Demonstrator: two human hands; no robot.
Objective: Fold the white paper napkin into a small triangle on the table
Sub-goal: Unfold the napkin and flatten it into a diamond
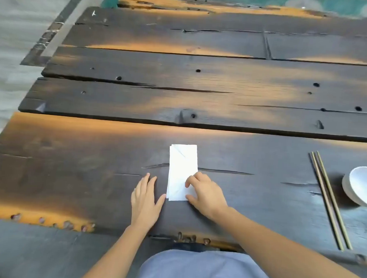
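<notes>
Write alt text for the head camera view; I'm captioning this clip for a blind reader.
A person's right hand presses on the near right corner of a white paper napkin, folded into a narrow rectangle on a dark plank table, while the left hand lies flat just left of it. Far right lie chopsticks and a tilted white bowl.

The right hand [207,193] hides the napkin's [182,170] near right corner.
</notes>
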